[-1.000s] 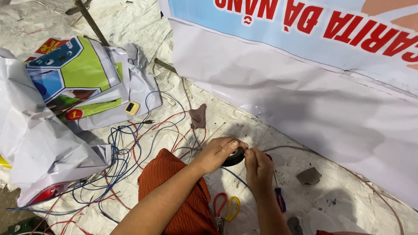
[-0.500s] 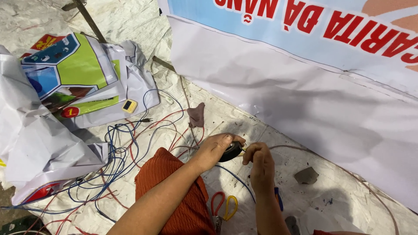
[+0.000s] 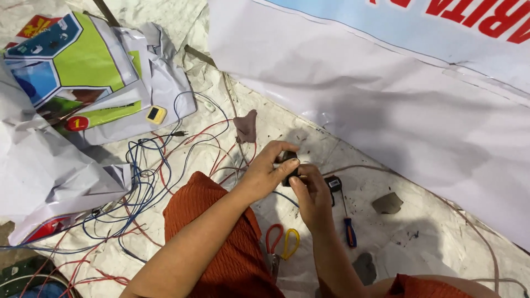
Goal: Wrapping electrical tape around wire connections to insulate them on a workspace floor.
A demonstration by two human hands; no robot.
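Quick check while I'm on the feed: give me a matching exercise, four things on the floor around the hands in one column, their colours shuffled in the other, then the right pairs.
Things:
1. scissors
2. screwdriver
3. small part held by the left hand and right hand
4. small square gadget on the printed sheet

Colours:
A. black
B. yellow
C. one red and one yellow handle loop
D. blue handle with red at the end

Pairs: 1-C, 2-D, 3-A, 4-B
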